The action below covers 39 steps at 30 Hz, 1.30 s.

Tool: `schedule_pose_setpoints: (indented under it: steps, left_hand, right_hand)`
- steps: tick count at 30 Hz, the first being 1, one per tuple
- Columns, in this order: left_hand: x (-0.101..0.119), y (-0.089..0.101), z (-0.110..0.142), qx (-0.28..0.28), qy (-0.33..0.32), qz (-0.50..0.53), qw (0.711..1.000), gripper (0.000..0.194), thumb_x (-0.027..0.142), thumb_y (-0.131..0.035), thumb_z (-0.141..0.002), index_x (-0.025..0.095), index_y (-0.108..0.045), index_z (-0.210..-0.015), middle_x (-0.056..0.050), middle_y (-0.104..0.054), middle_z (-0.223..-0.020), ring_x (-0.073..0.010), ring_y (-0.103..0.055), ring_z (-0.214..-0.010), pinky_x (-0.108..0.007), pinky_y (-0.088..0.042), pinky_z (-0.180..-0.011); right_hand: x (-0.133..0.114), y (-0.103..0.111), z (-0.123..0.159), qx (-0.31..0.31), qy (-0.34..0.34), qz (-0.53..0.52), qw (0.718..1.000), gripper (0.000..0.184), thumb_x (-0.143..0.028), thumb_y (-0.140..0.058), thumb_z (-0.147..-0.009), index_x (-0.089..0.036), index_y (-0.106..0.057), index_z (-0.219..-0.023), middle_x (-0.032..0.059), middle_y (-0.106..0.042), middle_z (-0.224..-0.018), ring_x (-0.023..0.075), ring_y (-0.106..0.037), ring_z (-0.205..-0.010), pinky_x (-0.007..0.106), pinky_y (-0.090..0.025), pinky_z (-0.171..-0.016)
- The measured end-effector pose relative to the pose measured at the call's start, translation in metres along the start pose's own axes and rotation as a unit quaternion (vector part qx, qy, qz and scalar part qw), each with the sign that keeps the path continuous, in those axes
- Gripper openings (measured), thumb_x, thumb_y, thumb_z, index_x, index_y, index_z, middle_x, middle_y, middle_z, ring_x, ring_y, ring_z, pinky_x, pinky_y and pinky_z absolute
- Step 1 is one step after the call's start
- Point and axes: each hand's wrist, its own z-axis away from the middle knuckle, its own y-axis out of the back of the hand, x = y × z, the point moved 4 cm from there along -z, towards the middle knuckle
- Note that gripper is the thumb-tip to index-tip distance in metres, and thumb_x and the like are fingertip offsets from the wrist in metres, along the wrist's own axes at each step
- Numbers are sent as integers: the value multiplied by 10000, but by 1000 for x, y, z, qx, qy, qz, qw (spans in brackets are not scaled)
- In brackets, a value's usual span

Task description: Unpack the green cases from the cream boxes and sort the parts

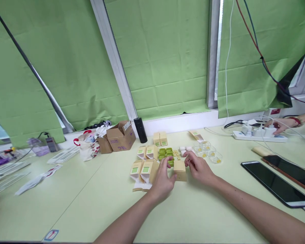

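Observation:
A small closed tan cardboard box stands on the table between my hands. My left hand is at its left side, thumb and forefinger apart, with the thumb tip at the box's edge; whether it presses on it I cannot tell. To the box's upper right, my right hand has bent fingers with a gap between thumb and forefinger. Green square cups sit behind the box, partly hidden by my left hand. Open tan boxes with green labels stand left of that hand. Small yellow pieces and white pieces lie behind.
Clear round cups with yellow bits are at the back right. Two closed boxes, a black cylinder and a brown carton stand farther back. Phones lie right. Another person's hand is at a power strip.

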Motion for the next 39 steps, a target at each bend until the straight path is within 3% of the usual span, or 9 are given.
schedule_pose_setpoints:
  steps: [5, 10, 18, 25, 29, 39]
  left_hand:
    - [-11, -5, -2, -26, 30, -12, 999, 694, 192, -704, -823, 258, -484, -1478, -124, -513, -1352, -303, -492, -1330, -471, -369, -1167]
    - [-16, -9, -5, 1, 41, -26, 999, 638, 242, -764, -804, 257, -559, -1409, -111, -517, -1301, -301, -494, -1311, -482, -374, -1168]
    - [-10, -9, -5, 38, 41, -25, 998, 522, 191, -831, -746, 237, -628, -1225, -93, -548, -1221, -290, -537, -1228, -486, -439, -1109]
    - [12, 1, 1, 114, -127, -77, 982, 551, 150, -849, -754, 258, -552, -1206, -70, -580, -1209, -289, -501, -1222, -483, -491, -1025]
    - [17, 7, 5, 166, -208, -136, 954, 509, 142, -800, -807, 250, -523, -1219, -85, -571, -1197, -283, -536, -1159, -468, -518, -962]
    - [25, 7, 10, 213, -353, -258, 874, 373, 76, -646, -875, 214, -522, -1199, -105, -563, -1113, -253, -569, -1028, -432, -556, -853]
  right_hand:
    - [1, -1, 0, 23, 9, -8, 1000, 332, -97, -417, -897, -276, -479, -1170, -38, -716, -849, 172, -630, -648, 272, -388, -626]
    - [2, 1, -1, 54, -6, -1, 998, 291, -118, -415, -922, -265, -490, -1162, -28, -705, -848, 173, -647, -670, 278, -428, -645]
    - [-6, 7, 1, 100, -16, 3, 995, 195, -199, -460, -960, -256, -501, -1142, -15, -700, -875, 151, -619, -592, 277, -444, -583]
    - [-24, 10, 6, 119, 35, -6, 992, 161, -297, -544, -978, -253, -523, -1132, 39, -692, -1002, 187, -664, -786, 296, -510, -626]
    - [-34, 7, 11, 113, 78, 3, 991, 262, -324, -583, -966, -244, -510, -1205, 82, -674, -1104, 223, -666, -894, 334, -549, -675]
    - [-44, 0, 15, 93, 131, 12, 987, 389, -289, -617, -942, -237, -433, -1281, 133, -640, -1225, 259, -679, -980, 375, -597, -693]
